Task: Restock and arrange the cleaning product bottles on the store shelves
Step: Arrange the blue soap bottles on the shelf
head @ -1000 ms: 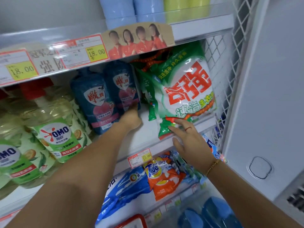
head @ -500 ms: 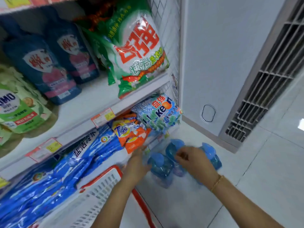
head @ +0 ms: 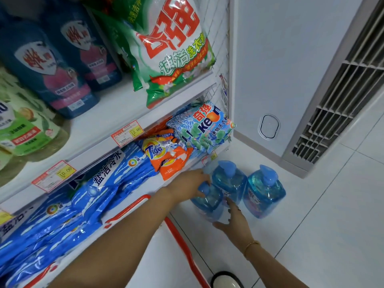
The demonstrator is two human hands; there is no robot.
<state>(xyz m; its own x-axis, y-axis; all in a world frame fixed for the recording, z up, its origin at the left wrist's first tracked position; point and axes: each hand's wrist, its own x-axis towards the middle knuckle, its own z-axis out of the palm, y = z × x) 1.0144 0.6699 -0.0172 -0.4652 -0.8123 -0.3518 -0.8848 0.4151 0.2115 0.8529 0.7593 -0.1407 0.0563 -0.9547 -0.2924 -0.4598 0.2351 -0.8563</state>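
gripping bottle (head: 208,203) — left hand (head: 190,185), right hand (head: 235,222) touching

On the white tiled floor (head: 324,229) stand blue pump bottles (head: 262,194), beside shelves (head: 112,123) holding detergent bags (head: 174,50).

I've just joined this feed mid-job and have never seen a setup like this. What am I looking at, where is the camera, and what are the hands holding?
There is no machine here. A person is working bare-handed, and the single picture comes from a wide-angle camera worn on their head, looking forward and down. The two arms rising from the bottom edge are theirs.

Three blue pump bottles stand on the white floor by the end of the shelving: the near bottle, the middle bottle and the far bottle. The left hand grips the near bottle's pump top. The right hand lies with fairly straight fingers against its side.

Detergent bags lie on the lower shelf, among them an orange Tide bag. A red-rimmed basket sits under the arms.
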